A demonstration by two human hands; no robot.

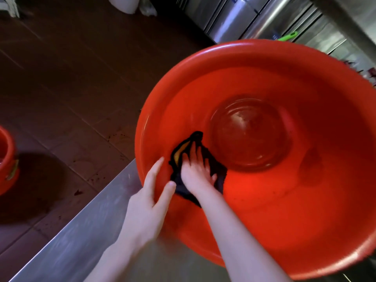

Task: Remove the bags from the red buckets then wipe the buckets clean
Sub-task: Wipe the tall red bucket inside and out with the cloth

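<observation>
The steel surface (81,231) ends just beside the red bucket (284,200), which sits at its edge above the tiled floor (71,88). The right hand (195,171), grip spread flat, presses the dark cloth (176,175) onto the near inner wall; the left hand (146,200) lies straight-fingered over the rim. A hard wipe toward that edge could likely slide the loosely steadied bucket off.
</observation>
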